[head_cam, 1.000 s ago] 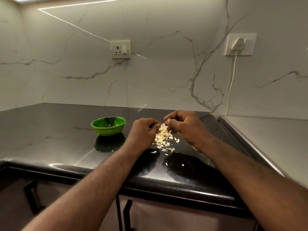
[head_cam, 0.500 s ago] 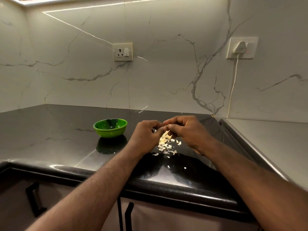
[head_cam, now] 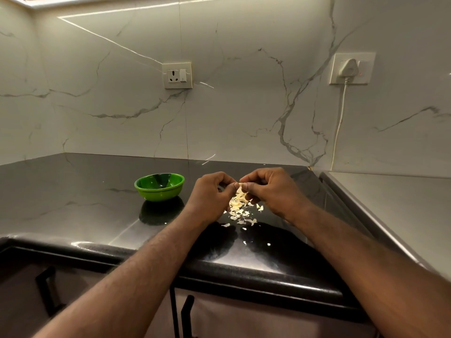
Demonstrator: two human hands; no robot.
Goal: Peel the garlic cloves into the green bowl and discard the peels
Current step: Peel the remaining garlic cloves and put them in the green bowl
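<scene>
We see both hands raised close together just above the black countertop [head_cam: 73, 191], fingers curled in and fingertips meeting. The left hand [head_cam: 211, 198] and the right hand [head_cam: 272, 191] each pinch the same small pale garlic clove [head_cam: 241, 186] between thumb and forefinger (so little of it shows that we cannot tell how much skin is on it). Directly below the two hands, and a little toward us, a loose scatter of peels [head_cam: 240, 212] lies on the counter, with a few stray flecks nearer its front edge. The green bowl [head_cam: 158, 192] stands upright to the left of the left hand, near it but apart; what lies inside we cannot tell. On the marble wall beyond the hands sits a wall socket [head_cam: 177, 75], and off past the right hand a white plug [head_cam: 349, 68] with its cord hanging down.
</scene>
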